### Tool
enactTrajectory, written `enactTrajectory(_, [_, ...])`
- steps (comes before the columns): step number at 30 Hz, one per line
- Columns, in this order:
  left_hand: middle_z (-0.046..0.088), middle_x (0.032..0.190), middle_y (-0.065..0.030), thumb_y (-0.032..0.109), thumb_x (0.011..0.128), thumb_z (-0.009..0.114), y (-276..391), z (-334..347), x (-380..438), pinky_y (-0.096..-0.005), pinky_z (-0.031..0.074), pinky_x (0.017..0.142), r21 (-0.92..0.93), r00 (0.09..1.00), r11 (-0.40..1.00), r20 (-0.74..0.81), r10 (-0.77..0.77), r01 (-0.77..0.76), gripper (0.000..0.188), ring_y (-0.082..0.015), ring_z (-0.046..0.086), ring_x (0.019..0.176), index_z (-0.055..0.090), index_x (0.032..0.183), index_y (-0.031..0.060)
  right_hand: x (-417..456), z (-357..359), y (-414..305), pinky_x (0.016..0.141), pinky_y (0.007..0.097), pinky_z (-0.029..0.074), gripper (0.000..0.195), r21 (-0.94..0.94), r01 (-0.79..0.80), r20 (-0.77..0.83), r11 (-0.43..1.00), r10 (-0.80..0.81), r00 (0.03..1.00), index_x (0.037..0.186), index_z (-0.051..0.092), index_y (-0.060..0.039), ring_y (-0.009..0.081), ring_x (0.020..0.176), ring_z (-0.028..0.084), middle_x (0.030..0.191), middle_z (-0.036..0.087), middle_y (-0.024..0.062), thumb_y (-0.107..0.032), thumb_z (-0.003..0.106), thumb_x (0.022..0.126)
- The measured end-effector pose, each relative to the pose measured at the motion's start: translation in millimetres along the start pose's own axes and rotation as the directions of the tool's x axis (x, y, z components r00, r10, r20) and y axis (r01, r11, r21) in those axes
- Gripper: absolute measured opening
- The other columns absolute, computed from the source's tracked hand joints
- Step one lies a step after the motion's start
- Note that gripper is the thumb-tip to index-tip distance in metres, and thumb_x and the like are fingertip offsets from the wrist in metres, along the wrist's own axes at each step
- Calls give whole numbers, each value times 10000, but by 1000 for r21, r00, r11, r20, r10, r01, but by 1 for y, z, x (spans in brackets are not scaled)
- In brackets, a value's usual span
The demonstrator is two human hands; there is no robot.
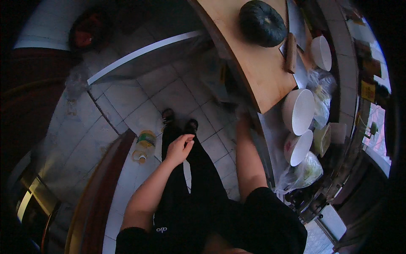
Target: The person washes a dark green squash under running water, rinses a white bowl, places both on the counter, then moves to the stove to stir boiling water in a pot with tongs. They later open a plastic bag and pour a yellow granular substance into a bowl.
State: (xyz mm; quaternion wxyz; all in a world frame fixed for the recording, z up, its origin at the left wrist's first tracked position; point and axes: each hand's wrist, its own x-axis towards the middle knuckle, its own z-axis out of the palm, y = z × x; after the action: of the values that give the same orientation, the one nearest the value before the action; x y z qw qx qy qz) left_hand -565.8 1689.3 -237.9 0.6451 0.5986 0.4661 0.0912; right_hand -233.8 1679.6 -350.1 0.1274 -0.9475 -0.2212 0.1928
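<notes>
My left hand point(180, 149) hangs in front of my legs, above the tiled floor, with its fingers loosely bent and nothing seen in it. My right arm reaches down beside the counter; my right hand point(242, 114) is a dim blur in the shadow under the counter's edge, and what it touches cannot be told. On the wooden board point(250, 70) of the counter sit a dark green squash point(262, 23) and a knife with a wooden handle point(291, 54), which lies on its blade. White bowls point(298, 111) point(298, 147) stand on the counter nearer to me.
A plastic oil bottle point(146, 143) is on the floor left of my feet, near a brown wooden edge point(108, 190). Plastic bags point(309, 171), one holding something pale green, and another white bowl point(321, 53) are along the counter's back. A white bar point(142, 52) crosses ahead.
</notes>
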Motion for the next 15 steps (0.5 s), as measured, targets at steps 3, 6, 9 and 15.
enactTrajectory(3, [621, 965, -93, 198, 873, 529, 3, -3, -2, -312, 475, 758, 3, 1000, 1000, -4, 5, -5, 238, -225, 611, 887, 567, 1074, 77, -25, -28, 1, 882, 336, 410, 345, -100, -10, 91, 995, 19, 996, 1209, 484, -29, 274, 1081, 505, 1237, 502, 155, -153, 427, 891])
enactTrajectory(6, [623, 964, -93, 213, 875, 526, -1, -1, -2, -311, 473, 762, -15, 999, 999, 0, -39, 39, 248, -220, 611, 886, 566, 1078, 77, -63, -49, -5, 881, 330, 409, 339, -325, 77, 272, 943, 15, 962, 1214, 479, -30, 270, 1082, 504, 1244, 500, 149, -136, 421, 898])
enactTrajectory(9, [625, 966, -91, 225, 873, 526, -5, 4, -4, -310, 471, 767, -22, 997, 997, 21, -68, 69, 257, -216, 612, 887, 568, 1076, 73, -83, -37, 30, 863, 317, 417, 341, 161, -15, 233, 987, -23, 972, 1217, 469, -36, 246, 1072, 497, 1230, 495, 132, -108, 432, 885])
enactTrajectory(15, [613, 1006, -102, 246, 853, 548, 5, 3, 1, -329, 465, 799, 30, 991, 993, 66, -115, 113, 353, -234, 594, 932, 506, 1162, 78, -162, -95, -23, 916, 297, 362, 390, 806, -180, 156, 565, 91, 984, 1286, 383, -38, 186, 1102, 437, 1240, 450, 57, -110, 403, 904])
